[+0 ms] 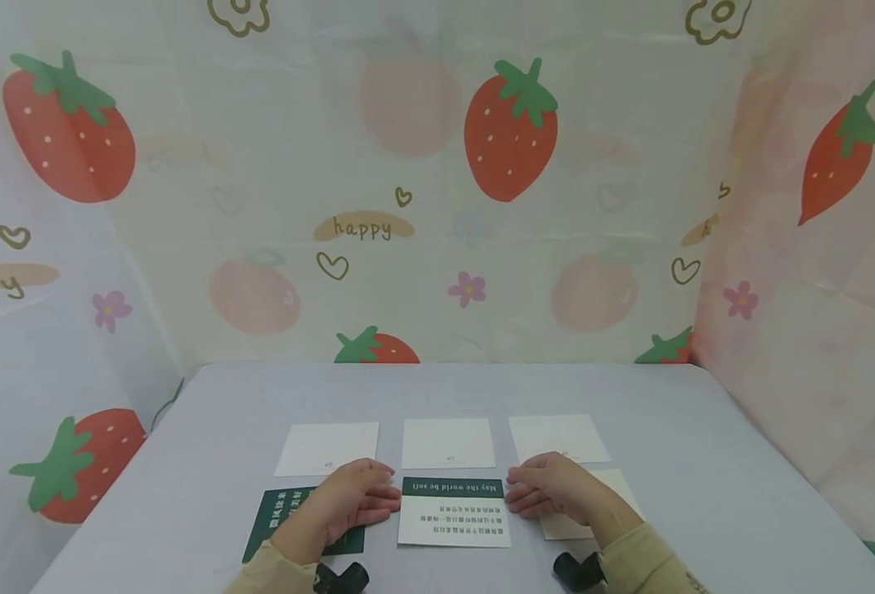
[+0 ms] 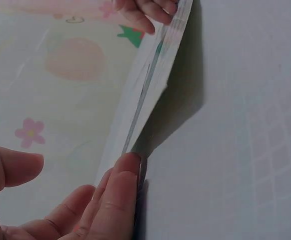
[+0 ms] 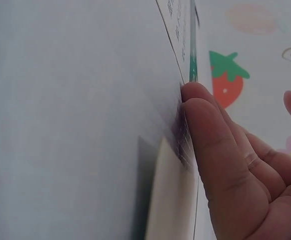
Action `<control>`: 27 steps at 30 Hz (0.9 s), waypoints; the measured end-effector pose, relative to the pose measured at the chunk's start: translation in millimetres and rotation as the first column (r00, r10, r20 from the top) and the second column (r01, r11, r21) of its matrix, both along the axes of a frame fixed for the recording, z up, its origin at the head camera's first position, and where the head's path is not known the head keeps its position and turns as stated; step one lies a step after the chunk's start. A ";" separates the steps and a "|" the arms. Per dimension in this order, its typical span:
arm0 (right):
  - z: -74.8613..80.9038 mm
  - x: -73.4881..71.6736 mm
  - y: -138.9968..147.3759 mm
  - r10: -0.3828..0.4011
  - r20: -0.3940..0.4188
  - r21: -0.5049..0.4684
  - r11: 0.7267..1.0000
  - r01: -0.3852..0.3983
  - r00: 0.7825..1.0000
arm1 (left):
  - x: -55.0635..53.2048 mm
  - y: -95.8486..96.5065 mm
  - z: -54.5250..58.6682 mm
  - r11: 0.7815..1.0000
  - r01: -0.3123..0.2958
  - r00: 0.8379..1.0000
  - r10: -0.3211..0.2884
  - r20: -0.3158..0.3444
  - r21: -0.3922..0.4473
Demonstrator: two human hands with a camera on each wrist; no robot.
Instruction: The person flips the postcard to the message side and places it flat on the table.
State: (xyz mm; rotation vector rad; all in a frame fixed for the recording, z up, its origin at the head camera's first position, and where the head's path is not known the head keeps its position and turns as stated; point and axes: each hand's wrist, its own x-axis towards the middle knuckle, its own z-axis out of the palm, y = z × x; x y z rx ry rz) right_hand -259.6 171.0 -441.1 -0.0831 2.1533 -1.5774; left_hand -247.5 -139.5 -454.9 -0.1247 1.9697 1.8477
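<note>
A white card with a green band point(image 1: 452, 520) lies on the table between both hands, its print upside down to me. The left hand point(image 1: 356, 499) has its fingertips at the card's left edge, thumb held apart in the left wrist view. At the opposite edge are the extended fingers point(image 3: 205, 125) of the right hand point(image 1: 556, 491), its thumb also apart. A dark green card point(image 1: 262, 528) with white lettering lies partly hidden under the left hand and forearm. Beneath the right hand and wrist, a cream card point(image 1: 567, 528) is partly covered.
Behind the hands lie a left white card point(image 1: 326, 445), a middle white card point(image 1: 448, 441) and a right white card point(image 1: 560, 436) in a row. A pale cloth covers the table point(image 1: 705, 511). Strawberry-print curtains point(image 1: 437, 165) enclose its back and sides.
</note>
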 end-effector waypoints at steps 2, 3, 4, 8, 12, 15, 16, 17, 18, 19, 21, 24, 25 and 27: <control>-0.3 -0.2 0.2 0.004 0.004 -0.004 1.000 -0.004 1.000 | -1.2 0.5 -0.7 1.000 0.000 1.000 0.000 -0.001 -0.010; -0.5 -0.4 0.1 0.006 0.004 -0.005 1.000 -0.006 1.000 | -2.1 0.6 -1.3 1.000 0.000 1.000 0.000 -0.003 -0.012; -0.7 -0.7 0.0 0.007 0.006 -0.006 1.000 -0.007 1.000 | -3.0 0.7 -1.9 1.000 0.002 1.000 -0.002 -0.006 -0.013; -1.4 -1.4 -0.3 0.010 0.009 -0.006 1.000 -0.010 1.000 | -6.8 1.4 -4.1 0.999 0.023 0.999 -0.023 -0.031 -0.024; -1.8 -1.7 0.0 0.011 0.010 -0.012 1.000 -0.011 1.000 | -8.0 3.5 -3.8 0.998 0.030 0.999 -0.032 -0.042 -0.046; -1.6 -1.5 0.9 0.015 0.008 -0.015 1.000 -0.015 1.000 | -6.9 5.6 -2.8 0.997 0.034 0.998 -0.036 -0.041 -0.064; -1.3 -1.4 1.0 0.015 0.009 -0.015 1.000 -0.015 1.000 | -6.4 6.4 -2.4 0.997 0.035 0.998 -0.038 -0.043 -0.070; -1.2 -1.3 1.1 0.015 0.010 -0.015 1.000 -0.015 1.000 | -6.0 7.3 -2.3 0.997 0.036 0.998 -0.040 -0.046 -0.074; -1.1 -1.3 1.0 0.015 0.011 -0.015 1.000 -0.014 1.000 | -5.5 8.1 -2.3 0.996 0.037 0.998 -0.041 -0.052 -0.077; -1.2 -1.4 0.9 0.013 0.013 -0.015 1.000 -0.013 1.000 | -5.2 8.9 -2.6 0.996 0.039 0.997 -0.043 -0.059 -0.079; -1.1 -1.6 0.7 0.010 0.016 -0.014 1.000 -0.010 1.000 | -5.0 10.8 -3.4 0.996 0.040 0.996 -0.046 -0.071 -0.085; -1.1 -1.8 0.7 0.006 0.018 -0.012 1.000 -0.006 1.000 | -5.0 13.4 -5.2 0.995 0.037 0.996 -0.045 -0.080 -0.095; -1.0 -1.6 0.6 0.004 0.018 -0.011 1.000 -0.004 1.000 | -4.9 14.1 -5.5 0.994 0.036 0.996 -0.043 -0.077 -0.100; -0.8 -1.1 0.7 0.000 0.015 -0.010 1.000 0.000 1.000 | -4.9 15.1 -6.4 0.993 0.033 0.997 -0.041 -0.071 -0.110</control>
